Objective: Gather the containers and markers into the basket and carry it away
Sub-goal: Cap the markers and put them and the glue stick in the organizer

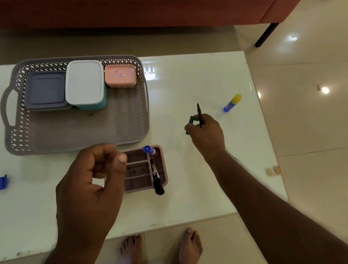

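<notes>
Basket on white table, far left of centre; grey-blue, white-lidded teal and pink containers stand along its far wall. Just before it, small organizer tray holds black marker and blue-capped marker. Right hand grips thin dark pen and apparently a green cap; left hand hovers loosely curled, holding nothing.

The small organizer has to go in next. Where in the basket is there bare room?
The basket floor is bare along its near half, in front of the three containers. The far row is crowded: grey, white-lidded, pink.
</notes>
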`<state>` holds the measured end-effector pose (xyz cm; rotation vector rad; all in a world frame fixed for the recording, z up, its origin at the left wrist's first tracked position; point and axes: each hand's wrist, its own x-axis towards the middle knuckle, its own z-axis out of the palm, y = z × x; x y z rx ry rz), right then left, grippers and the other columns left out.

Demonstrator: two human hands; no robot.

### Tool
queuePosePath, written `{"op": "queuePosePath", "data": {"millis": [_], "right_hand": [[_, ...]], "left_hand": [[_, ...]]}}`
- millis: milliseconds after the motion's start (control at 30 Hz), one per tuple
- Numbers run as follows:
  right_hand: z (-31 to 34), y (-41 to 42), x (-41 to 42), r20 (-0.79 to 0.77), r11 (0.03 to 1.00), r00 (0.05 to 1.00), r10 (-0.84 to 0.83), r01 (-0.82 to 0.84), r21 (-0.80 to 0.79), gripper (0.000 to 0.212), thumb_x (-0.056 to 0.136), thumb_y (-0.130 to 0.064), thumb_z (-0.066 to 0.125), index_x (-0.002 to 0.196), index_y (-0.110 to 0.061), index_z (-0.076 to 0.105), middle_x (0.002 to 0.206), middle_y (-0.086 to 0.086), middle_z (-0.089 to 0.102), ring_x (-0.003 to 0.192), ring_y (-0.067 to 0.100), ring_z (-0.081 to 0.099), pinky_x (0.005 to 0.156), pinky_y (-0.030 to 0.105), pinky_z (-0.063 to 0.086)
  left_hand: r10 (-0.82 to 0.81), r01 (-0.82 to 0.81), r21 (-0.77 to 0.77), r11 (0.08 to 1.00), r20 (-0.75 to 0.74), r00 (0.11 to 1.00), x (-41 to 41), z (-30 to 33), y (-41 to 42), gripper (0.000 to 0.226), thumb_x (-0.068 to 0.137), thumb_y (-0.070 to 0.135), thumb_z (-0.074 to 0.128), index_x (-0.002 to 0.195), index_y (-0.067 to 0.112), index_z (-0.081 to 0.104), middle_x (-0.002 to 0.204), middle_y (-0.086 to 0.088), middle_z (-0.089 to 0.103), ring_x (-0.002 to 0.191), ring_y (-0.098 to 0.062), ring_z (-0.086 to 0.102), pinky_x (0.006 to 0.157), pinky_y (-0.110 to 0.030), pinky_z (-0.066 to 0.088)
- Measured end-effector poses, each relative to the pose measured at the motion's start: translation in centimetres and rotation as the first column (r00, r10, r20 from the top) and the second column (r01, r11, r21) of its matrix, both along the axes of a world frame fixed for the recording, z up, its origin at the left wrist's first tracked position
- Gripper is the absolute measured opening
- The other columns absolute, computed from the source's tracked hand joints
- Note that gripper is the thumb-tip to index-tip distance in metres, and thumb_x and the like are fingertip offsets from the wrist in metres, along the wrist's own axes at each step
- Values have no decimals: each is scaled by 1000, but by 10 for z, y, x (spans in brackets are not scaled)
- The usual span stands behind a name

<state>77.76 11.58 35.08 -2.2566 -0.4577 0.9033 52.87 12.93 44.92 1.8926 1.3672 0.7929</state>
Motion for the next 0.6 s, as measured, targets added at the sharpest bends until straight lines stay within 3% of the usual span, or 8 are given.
{"op": "queuePosePath", "data": {"millis": [133,233,333,433,600], "right_hand": [[67,-18,-30,-330,960,944,-3,94,262,29,81,-17,67,108,-25,65,72,5,65,41,4,43,42,23,39],[111,-33,-50,-518,928,851,88,119,354,30,74,-19,71,103,-17,63,61,5,54,37,9,35,39,23,33],[136,-42,-60,-539,911,826,162,84,403,29,77,-16,74,102,-9,61,62,8,55,35,10,38,39,24,34],[141,-46,-62,-541,904,824,166,93,418,24,82,-12,76,101,-9,62,52,-2,52,33,10,37,39,22,33],[140,-51,-65,-514,892,845,146,112,438,14,90,-20,71,102,-14,68,48,-9,55,32,11,31,39,21,31]], "left_hand": [[-148,149,-22,989,41,988,18,18,1,24,87,43,63,110,35,62,92,23,64,86,4,62,70,0,43],[-317,316,-100,943,8,948,32,25,3,47,83,54,66,127,42,53,103,26,59,93,3,62,75,-2,46],[-412,412,-56,909,4,911,40,29,5,47,86,55,61,130,45,51,101,25,60,94,3,61,77,-1,45],[-398,398,16,917,97,912,41,32,4,32,92,36,59,124,39,56,89,12,66,86,-1,64,68,2,44],[-306,311,-63,948,81,949,40,29,3,22,94,36,61,114,28,68,92,12,65,83,-3,66,69,-4,47]]}}
